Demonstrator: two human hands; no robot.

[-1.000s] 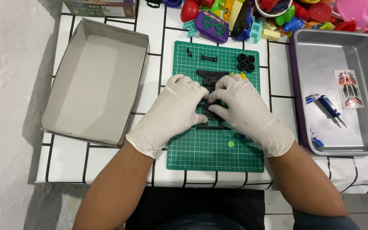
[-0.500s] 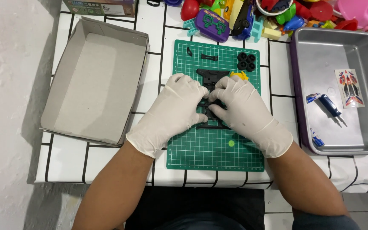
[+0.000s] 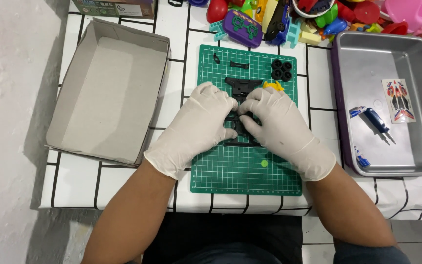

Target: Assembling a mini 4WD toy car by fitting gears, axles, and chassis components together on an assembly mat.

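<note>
At the far left of the table (image 3: 123,186) we have an empty grey cardboard box (image 3: 108,93), lying open and well apart from our work. Next comes the green cutting mat (image 3: 242,171), where both gloved hands meet. Our left hand (image 3: 199,124) presses down on the black plastic frame (image 3: 242,88), fingers (image 3: 225,102) curled together onto its left side; our right hand (image 3: 282,124) does the same from the other side, fingertips clamped on the part between the two hands. Most of the frame is hidden under our gloves, so we cannot tell how it is seated. We judge that we are fitting or pressing pieces of this frame together, and the next move seems to call for steady, even pressure from both sides. Above the right hand lie four small black wheels (image 3: 281,70). Further right sits a metal tray (image 3: 391,54) holding a blue screwdriver (image 3: 373,119) and a sticker sheet (image 3: 399,100).
</note>
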